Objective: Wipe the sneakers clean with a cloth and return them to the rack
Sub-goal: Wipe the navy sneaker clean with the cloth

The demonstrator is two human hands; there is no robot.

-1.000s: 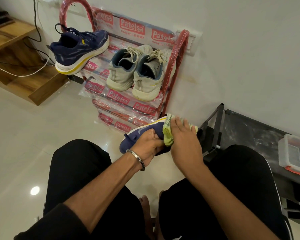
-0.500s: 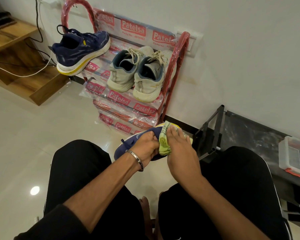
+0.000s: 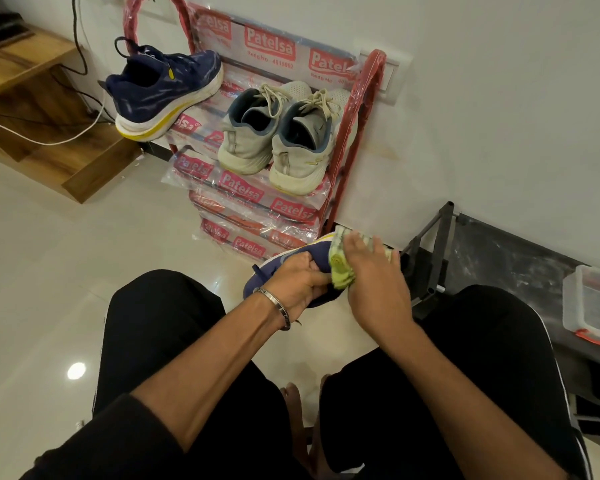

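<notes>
A navy sneaker with a pale sole edged in yellow is held above the floor, in front of the person's knees and just below the red rack. Its long axis runs from lower left to upper right, but which end is the toe cannot be told, since both hands cover most of it. The left hand grips the shoe with its fingers curled around the dark upper; a metal bangle sits on that wrist. The right hand presses a bunched yellow-green cloth against the shoe's upper-right end, fingers spread over the cloth and curled a little around it.

On the rack's top shelf the matching navy sneaker lies with its heel toward the camera and its toe pointing up and right. Beside it a pair of grey sneakers stands side by side, heels toward the camera, toes to the wall.
</notes>
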